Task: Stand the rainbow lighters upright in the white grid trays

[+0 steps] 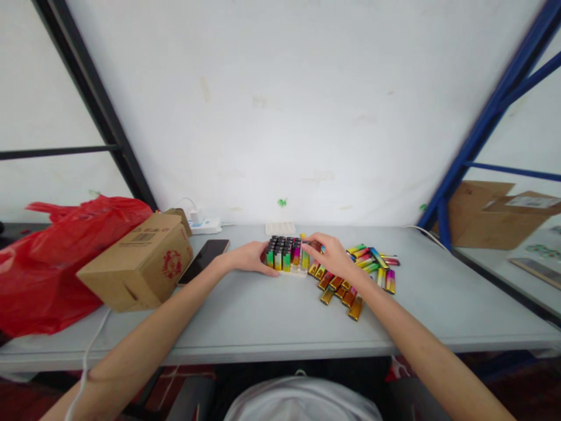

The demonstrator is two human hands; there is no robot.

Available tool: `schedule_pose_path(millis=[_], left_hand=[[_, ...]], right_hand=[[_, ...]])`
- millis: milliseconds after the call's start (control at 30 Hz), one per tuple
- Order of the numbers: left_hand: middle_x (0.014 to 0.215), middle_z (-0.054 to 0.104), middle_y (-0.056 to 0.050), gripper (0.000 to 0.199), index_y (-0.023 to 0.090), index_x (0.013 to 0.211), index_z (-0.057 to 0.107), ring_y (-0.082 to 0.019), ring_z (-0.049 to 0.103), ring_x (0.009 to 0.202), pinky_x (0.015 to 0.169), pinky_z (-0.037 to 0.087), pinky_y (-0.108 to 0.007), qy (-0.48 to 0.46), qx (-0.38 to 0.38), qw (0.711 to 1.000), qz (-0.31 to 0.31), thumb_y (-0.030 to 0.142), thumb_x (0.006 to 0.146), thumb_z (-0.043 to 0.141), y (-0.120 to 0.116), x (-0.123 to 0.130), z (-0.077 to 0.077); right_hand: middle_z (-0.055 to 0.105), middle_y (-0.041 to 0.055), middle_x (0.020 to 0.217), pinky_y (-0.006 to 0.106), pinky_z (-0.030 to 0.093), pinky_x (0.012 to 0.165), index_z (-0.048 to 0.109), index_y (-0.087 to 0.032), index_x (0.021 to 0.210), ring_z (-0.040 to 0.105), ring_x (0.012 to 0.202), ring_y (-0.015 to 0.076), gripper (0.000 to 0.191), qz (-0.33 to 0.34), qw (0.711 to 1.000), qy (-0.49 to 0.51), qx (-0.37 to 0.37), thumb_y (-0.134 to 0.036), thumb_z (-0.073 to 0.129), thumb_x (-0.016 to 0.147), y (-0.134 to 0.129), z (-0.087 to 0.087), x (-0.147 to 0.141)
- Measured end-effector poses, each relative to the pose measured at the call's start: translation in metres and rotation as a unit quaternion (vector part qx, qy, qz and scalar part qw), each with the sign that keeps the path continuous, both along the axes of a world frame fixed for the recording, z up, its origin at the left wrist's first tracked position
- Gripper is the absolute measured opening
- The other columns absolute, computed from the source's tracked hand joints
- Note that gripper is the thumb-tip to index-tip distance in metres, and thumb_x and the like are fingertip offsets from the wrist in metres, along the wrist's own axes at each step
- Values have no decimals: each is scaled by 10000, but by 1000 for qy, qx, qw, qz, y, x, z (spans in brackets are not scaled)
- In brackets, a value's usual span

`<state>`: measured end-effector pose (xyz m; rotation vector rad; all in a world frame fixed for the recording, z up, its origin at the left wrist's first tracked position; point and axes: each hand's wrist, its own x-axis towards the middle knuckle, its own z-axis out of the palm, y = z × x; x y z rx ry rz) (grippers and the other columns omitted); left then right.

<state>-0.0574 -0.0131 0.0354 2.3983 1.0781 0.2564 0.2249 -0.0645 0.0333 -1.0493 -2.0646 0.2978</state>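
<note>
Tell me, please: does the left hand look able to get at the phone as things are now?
Probably yes. The phone lies close to the left hand, beside the box, with nothing seen on top of it. The hand would first have to leave the upright lighters.

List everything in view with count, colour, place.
Upright cylindrical lighters: many, green-gold-magenta, black tops, centre
Clear plastic tray: one, colourless, beneath them
Loose metallic lighters: many, gold and mixed, tray's right
Flat rectangular phone: one, black, left
Printed cardboard box: one, brown, left
Crinkled plastic bag: one, red, far left
Plastic power strip: one, white, rear left
Ridged slab: one, white, behind tray
Thin cables: several, white, left and rear
Smooth table: one, grey, across the middle
Small wall marks: several, green, rear
Flat wall: one, white, rear
Metal frames: two, black left, blue right
Cardboard carton: one, brown, far right
Cloth garment: one, pale, bottom centre
Left grip: one, bare, tray's left end
Right grip: one, bare, tray's right end
</note>
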Motion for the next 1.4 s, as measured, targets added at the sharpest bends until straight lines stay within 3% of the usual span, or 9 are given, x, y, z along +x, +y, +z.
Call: schedule_pose_path(millis=[400,600,733,833,933,1000,1133,1267,1400], left_hand=[[1087,758,-48,779,220,1252,627,-281,693,943,775,510,-318,16,4,1000,6,680,645,793,-4,2,4],[1092,756,-50,782,216,1260,619,-288,694,940,773,512,-325,24,16,1000,2,685,654,779,-6,3,8],[1081,760,-51,790,212,1254,624,-287,698,940,783,523,-328,16,8,1000,3,687,644,786,-6,2,7],[1139,755,-50,806,219,1261,619,-287,695,999,841,526,-325,1,6,1000,-4,698,634,786,-3,1,4],[1096,764,-49,796,212,1215,635,-286,701,971,822,524,-322,9,6,1000,0,714,616,786,1,-1,1],[1058,768,-46,783,212,1190,642,-285,702,944,798,521,-320,9,8,1000,2,715,609,788,2,-2,-1],[1033,766,-45,775,217,1178,647,-284,701,919,777,520,-320,5,11,1000,4,714,600,791,3,-3,-1],[1069,763,-50,780,219,1194,640,-286,702,931,782,520,-321,11,18,1000,0,721,614,781,2,-2,0],[1110,758,-50,776,222,1209,633,-283,704,949,794,520,-319,22,28,999,-4,726,635,772,2,-2,0]], right_hand=[[715,11,772,295,458,691,630,-222,944,646,688,180,341,70,996,-23,-57,-560,587,968,2,-8,-9],[703,30,732,318,428,755,622,-208,781,617,689,184,424,-3,991,-128,-22,-571,556,991,5,-11,-13],[665,18,685,286,395,706,636,-206,748,573,636,162,487,-10,986,-165,-17,-576,481,1024,6,-6,-5],[679,36,741,276,393,710,670,-194,833,590,685,166,491,-67,982,-174,-4,-485,364,1084,8,2,13],[716,99,949,294,423,828,691,-169,970,640,879,201,392,-163,963,-213,-8,-409,400,1077,13,6,35],[693,153,1124,346,436,910,683,-161,1122,635,1043,259,330,-243,936,-251,-43,-399,467,1047,15,5,49],[594,245,1315,505,454,951,592,-164,1353,572,1225,403,452,-393,858,-293,-151,-440,525,1002,17,2,76],[666,222,1248,464,483,934,569,-186,1392,646,1160,345,418,-407,845,-270,-219,-311,435,1016,21,3,108],[690,198,1255,387,501,909,614,-175,1354,673,1130,305,432,-417,839,-269,-222,-263,554,935,25,0,142]])
